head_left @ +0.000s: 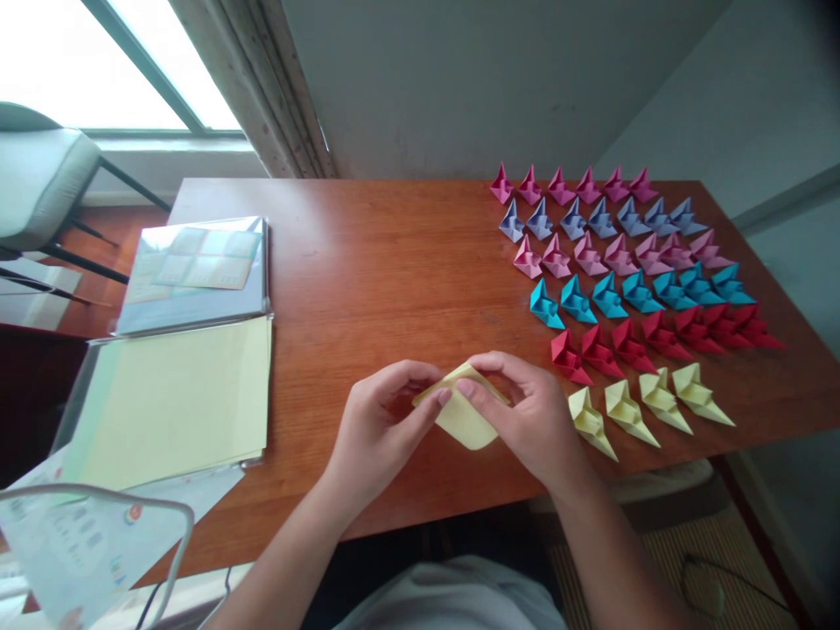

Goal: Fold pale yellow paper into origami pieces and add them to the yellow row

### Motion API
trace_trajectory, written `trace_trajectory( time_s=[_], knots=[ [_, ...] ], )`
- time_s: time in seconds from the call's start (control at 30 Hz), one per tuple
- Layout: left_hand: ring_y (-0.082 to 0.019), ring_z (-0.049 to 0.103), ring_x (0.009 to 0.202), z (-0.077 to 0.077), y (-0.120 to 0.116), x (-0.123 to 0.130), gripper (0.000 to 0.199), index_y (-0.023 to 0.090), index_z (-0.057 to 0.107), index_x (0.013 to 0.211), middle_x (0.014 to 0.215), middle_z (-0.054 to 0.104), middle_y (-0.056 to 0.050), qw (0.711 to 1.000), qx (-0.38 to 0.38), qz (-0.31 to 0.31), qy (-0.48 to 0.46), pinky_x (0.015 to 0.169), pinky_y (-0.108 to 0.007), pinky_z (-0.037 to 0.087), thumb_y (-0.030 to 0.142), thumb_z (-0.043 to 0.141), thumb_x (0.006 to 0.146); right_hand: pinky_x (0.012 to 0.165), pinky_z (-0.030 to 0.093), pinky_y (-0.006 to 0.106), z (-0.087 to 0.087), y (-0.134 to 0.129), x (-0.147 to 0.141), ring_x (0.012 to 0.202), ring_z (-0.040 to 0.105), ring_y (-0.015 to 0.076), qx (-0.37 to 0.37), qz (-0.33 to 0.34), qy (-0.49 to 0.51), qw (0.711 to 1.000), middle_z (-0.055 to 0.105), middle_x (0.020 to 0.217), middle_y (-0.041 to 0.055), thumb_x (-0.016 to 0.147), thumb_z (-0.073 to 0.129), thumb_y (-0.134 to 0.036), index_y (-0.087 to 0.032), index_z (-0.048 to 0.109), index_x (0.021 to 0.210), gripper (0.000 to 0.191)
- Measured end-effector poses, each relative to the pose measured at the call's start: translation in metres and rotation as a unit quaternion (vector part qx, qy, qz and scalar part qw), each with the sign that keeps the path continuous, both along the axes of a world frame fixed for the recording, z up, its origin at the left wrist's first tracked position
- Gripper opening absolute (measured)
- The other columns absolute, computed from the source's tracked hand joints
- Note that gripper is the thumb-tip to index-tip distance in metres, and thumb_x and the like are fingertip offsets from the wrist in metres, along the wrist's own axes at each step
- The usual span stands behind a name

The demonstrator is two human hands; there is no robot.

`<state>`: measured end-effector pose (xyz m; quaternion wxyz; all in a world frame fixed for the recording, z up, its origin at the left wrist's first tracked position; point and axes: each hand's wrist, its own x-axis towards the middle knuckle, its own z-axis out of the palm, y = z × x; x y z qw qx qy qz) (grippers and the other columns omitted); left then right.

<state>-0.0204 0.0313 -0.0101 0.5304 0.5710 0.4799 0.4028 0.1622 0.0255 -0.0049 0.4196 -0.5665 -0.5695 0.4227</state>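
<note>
A partly folded sheet of pale yellow origami paper [473, 424] is held up between my hands, just above the front part of the wooden table [367, 289]. My left hand [390, 416] pinches its left corner between thumb and fingers. On the other side, my right hand [525, 407] grips the upper right, its thumb lying flat across the paper's face. The fingertips behind the paper are hidden. Close to my right hand stands a short row of pale yellow folded paper pieces [630, 411].
Rows of similar folded pieces fill the table's right side: magenta [561, 186], lilac [574, 220], pink [591, 255], turquoise [609, 296] and red [633, 346]. At left lie yellow paper sheets [177, 402] and a plastic-covered pack [197, 302]. A chair [45, 175] stands beyond the left edge.
</note>
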Motion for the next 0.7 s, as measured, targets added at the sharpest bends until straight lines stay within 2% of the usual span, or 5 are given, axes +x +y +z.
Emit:
trace_trajectory(
  time_s=[0.3,0.37,0.47,0.53,0.7],
  knots=[
    [-0.013,0.060,0.069,0.000,0.001,0.001,0.009,0.019,0.070,0.086,0.076,0.067,-0.001,0.999,-0.020,-0.007,-0.031,0.061,-0.023,0.050,0.026,0.070,0.091,0.078,0.053,0.028,0.004,-0.002,-0.004,0.085,0.068,0.0157,0.042,0.005,0.011,0.999,0.072,0.087,-0.0008,0.092,0.069,-0.024,-0.024,0.071,0.088,0.005],
    [-0.014,0.063,0.076,0.000,0.000,0.002,0.004,0.019,0.071,0.090,0.084,0.069,-0.002,0.999,0.030,0.021,-0.003,0.067,-0.024,0.052,0.022,0.069,0.091,0.077,0.053,0.028,0.005,-0.002,-0.005,0.084,0.067,0.0156,0.066,-0.002,-0.009,0.998,0.071,0.086,-0.0007,0.093,0.068,-0.022,-0.024,0.071,0.088,0.006],
    [-0.015,0.065,0.089,0.002,-0.003,0.007,0.010,0.020,0.072,0.097,0.095,0.068,-0.003,0.980,0.147,0.117,0.066,0.078,-0.025,0.053,0.014,0.070,0.089,0.079,0.052,0.031,0.005,-0.003,-0.007,0.085,0.066,0.0168,0.142,-0.057,-0.076,0.985,0.071,0.088,0.0007,0.092,0.067,-0.017,-0.023,0.069,0.090,0.007],
    [-0.014,0.066,0.088,0.004,-0.006,0.011,0.014,0.020,0.073,0.097,0.094,0.069,-0.003,0.970,0.189,0.128,0.086,0.079,-0.024,0.053,0.010,0.068,0.089,0.079,0.053,0.033,0.004,-0.003,-0.010,0.085,0.066,0.0180,0.205,-0.097,-0.128,0.965,0.071,0.088,0.0020,0.092,0.066,-0.014,-0.023,0.068,0.092,0.009],
    [-0.018,0.071,0.101,0.007,-0.012,0.023,0.020,0.023,0.075,0.110,0.111,0.076,-0.005,0.990,0.114,0.085,0.023,0.091,-0.027,0.055,0.017,0.065,0.094,0.079,0.056,0.039,-0.004,-0.005,-0.020,0.088,0.067,0.0219,0.283,-0.087,-0.192,0.936,0.071,0.094,0.0057,0.090,0.065,-0.012,-0.027,0.067,0.106,0.022]
  ],
)
